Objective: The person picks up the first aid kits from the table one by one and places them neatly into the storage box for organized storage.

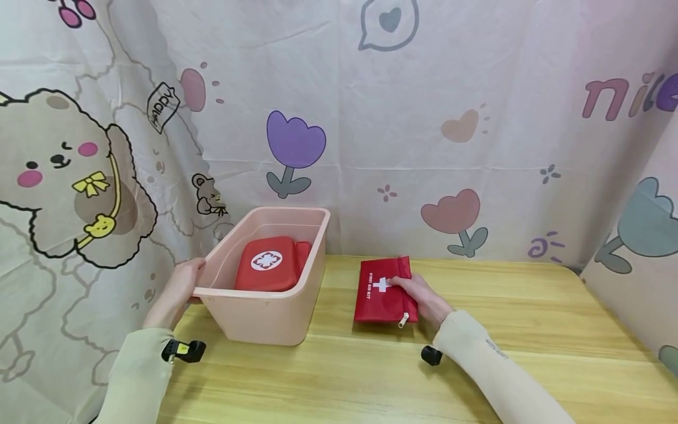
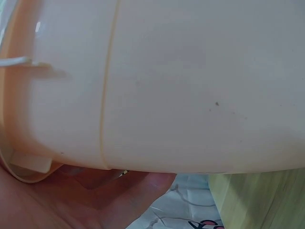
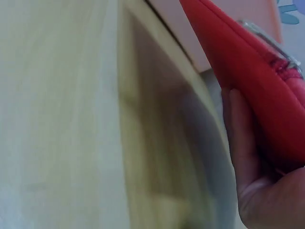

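A pink plastic bin (image 1: 265,315) stands at the left of the table, and my left hand (image 1: 182,281) grips its rim at the near left corner. Inside the bin lies a red case (image 1: 267,265) with a white round emblem, beside another red item (image 1: 303,254) partly hidden behind it. To the right of the bin, my right hand (image 1: 421,297) holds a flat red first aid pouch (image 1: 373,303) by its right side, thumb on top near the white cross. Fingers (image 3: 240,138) pass under the pouch in the right wrist view. A zipper pull (image 1: 404,320) hangs at its near edge.
The wooden table (image 1: 339,377) runs back to a printed cloth backdrop (image 1: 371,147), with more cloth along the left and right sides. A small black camera (image 1: 183,351) is strapped to the left wrist, another black camera (image 1: 431,355) sits by the right.
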{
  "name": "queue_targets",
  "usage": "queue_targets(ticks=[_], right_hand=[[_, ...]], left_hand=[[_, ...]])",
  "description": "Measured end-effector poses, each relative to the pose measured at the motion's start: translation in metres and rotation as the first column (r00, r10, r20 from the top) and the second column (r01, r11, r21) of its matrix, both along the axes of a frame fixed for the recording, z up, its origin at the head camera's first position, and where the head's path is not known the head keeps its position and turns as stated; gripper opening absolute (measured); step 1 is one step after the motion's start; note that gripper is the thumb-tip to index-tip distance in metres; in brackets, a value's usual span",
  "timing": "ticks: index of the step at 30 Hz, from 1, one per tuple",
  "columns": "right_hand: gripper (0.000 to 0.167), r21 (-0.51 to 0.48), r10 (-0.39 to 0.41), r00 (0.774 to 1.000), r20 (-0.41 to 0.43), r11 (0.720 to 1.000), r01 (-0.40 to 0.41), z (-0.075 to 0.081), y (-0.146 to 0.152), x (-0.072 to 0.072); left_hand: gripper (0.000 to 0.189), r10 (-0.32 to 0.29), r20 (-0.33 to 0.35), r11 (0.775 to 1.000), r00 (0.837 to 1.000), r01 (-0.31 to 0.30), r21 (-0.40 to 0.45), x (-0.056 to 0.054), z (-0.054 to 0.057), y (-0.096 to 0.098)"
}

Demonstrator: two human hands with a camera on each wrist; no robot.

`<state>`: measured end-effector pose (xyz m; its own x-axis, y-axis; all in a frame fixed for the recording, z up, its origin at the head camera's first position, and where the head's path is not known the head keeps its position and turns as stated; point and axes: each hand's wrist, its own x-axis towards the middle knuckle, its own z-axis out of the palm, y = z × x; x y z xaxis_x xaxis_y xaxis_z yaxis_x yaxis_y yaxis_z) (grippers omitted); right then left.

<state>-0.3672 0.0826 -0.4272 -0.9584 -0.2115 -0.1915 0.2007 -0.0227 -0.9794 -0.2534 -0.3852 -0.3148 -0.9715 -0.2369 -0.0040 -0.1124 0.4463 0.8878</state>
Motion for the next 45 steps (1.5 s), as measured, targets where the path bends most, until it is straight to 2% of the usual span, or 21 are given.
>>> queue_targets(ticks=[6, 19, 25, 35, 45], right_hand=[[0.049, -0.034, -0.016, 1.0, 0.016, 0.999, 0.017, 0.012, -0.004, 0.004], [0.052, -0.066, -0.016, 0.999, 0.029, 0.998, 0.018, 0.033, -0.008, 0.014], [0.049, -0.085, -0.024, 1.0, 0.004, 0.996, 0.024, 0.042, -0.007, 0.016], [0.05, -0.104, -0.029, 1.0, -0.001, 0.994, 0.028, 0.067, -0.01, 0.02], [0.049, -0.13, -0.045, 0.999, -0.012, 0.991, 0.043, 0.081, -0.017, 0.028]], left_hand=[[0.063, 0.001, -0.001, 1.0, 1.0, -0.001, 0.007, -0.001, 0.0, -0.001], [0.063, 0.005, -0.005, 1.0, 1.0, -0.005, -0.004, -0.002, -0.002, 0.0], [0.063, -0.003, -0.012, 1.0, 1.0, 0.003, -0.007, -0.002, -0.002, 0.0], [0.063, 0.012, -0.011, 1.0, 1.0, -0.012, -0.002, -0.001, -0.002, 0.0], [0.061, 0.01, -0.018, 1.0, 1.0, -0.01, 0.004, -0.001, -0.002, 0.0]])
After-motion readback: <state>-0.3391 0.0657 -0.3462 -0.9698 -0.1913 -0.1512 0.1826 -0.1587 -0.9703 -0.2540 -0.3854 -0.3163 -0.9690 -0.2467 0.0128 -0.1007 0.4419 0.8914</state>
